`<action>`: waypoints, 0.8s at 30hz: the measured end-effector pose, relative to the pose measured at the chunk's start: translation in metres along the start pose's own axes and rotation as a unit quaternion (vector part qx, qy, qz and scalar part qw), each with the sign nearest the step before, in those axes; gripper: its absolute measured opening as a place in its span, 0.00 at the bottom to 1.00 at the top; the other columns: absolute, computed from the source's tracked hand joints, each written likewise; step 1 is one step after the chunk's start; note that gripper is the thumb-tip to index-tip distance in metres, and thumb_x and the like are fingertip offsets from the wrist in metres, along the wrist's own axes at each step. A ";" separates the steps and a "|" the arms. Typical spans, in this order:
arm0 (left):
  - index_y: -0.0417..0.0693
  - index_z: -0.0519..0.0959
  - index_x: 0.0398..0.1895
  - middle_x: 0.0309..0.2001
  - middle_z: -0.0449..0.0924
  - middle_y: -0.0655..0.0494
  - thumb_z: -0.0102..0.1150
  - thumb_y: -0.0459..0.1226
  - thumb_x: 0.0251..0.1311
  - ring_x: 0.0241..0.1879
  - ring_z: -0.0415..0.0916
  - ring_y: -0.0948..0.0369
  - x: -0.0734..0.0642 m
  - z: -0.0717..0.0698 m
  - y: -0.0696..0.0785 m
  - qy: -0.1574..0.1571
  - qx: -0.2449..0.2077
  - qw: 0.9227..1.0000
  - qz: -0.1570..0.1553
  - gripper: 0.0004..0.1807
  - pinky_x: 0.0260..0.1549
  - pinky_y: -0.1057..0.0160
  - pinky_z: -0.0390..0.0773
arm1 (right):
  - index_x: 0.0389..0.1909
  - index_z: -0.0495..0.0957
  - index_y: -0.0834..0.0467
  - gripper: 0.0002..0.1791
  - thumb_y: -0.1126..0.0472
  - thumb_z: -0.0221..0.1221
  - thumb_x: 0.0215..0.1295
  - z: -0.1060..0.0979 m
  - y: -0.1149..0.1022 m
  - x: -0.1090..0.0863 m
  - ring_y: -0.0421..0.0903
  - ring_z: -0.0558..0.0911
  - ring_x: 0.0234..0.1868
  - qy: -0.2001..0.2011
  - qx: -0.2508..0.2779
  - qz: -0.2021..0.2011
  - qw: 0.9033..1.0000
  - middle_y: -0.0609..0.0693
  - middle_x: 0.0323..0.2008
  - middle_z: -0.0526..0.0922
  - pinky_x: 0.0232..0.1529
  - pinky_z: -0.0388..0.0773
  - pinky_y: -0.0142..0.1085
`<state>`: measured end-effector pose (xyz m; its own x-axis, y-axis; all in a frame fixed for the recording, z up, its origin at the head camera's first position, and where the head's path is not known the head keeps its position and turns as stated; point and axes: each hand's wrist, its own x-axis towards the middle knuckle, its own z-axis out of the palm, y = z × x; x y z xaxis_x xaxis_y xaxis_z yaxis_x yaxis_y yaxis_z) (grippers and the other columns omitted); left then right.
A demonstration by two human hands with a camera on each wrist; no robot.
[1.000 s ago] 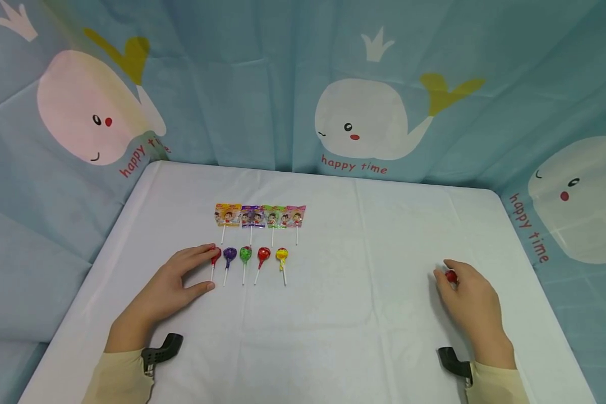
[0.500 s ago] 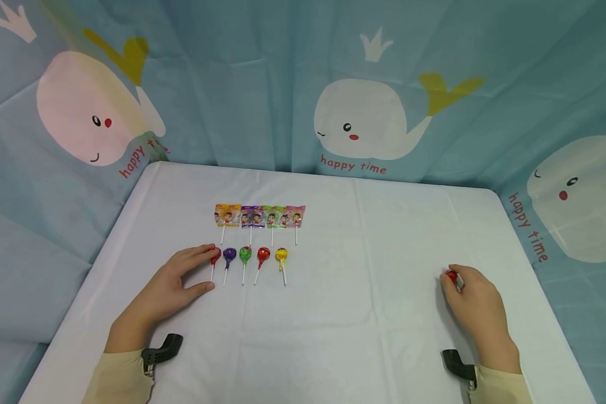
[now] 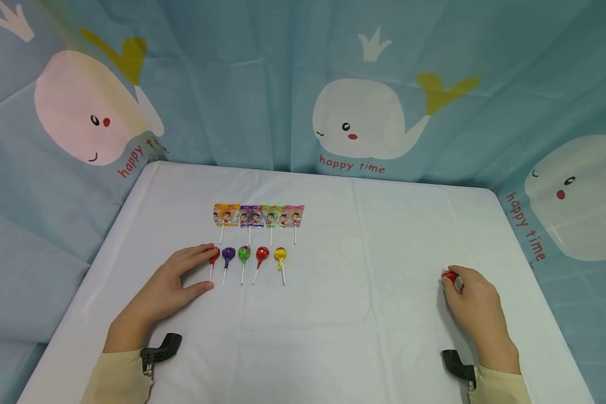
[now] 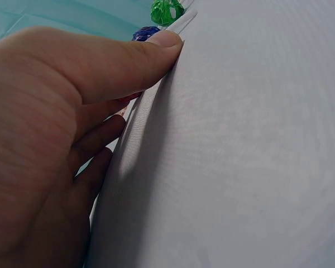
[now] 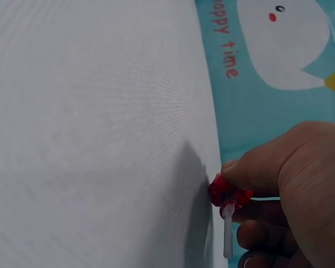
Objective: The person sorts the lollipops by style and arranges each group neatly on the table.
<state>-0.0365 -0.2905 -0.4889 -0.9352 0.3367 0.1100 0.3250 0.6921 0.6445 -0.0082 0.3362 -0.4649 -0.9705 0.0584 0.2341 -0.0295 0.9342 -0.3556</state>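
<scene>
My right hand (image 3: 477, 297), at the right side of the table, pinches a red-wrapped lollipop (image 5: 220, 191) between thumb and fingers. In the right wrist view its white stick points down beside the curled fingers. My left hand (image 3: 174, 280) rests at the left end of a row of lollipops, thumb and fingers spread apart. Its fingertips are right at the head of a red lollipop (image 3: 214, 255), partly hidden by them. Further along the row lie a purple lollipop (image 3: 228, 254), a green one (image 3: 244, 253), another red one (image 3: 262, 254) and a yellow one (image 3: 280, 255).
Behind that row lies a second row of flat-wrapped lollipops: an orange packet (image 3: 226, 214), a purple packet (image 3: 251, 216), a green packet (image 3: 271, 216) and a pink packet (image 3: 295, 216). A white cloth covers the table (image 3: 328, 314). A blue whale-print curtain (image 3: 252, 101) surrounds it.
My right hand has moved slightly right and toward me with the red lollipop, then almost stopped. My left hand stays in place by the row.
</scene>
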 end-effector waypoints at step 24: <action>0.56 0.78 0.77 0.79 0.72 0.52 0.82 0.39 0.61 0.77 0.66 0.44 0.000 0.001 -0.002 0.000 0.006 1.000 0.008 0.40 0.76 0.57 0.64 | 0.48 0.86 0.69 0.14 0.65 0.73 0.67 0.003 -0.011 0.004 0.53 0.79 0.27 0.022 -0.017 -0.027 0.999 0.66 0.41 0.88 0.30 0.79 0.55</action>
<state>-0.0372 -0.2918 -0.4908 -0.9300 0.3479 0.1190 0.3409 0.6948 0.6332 -0.0123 0.3255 -0.4627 -0.9564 0.0229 0.2910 -0.0719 0.9477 -0.3110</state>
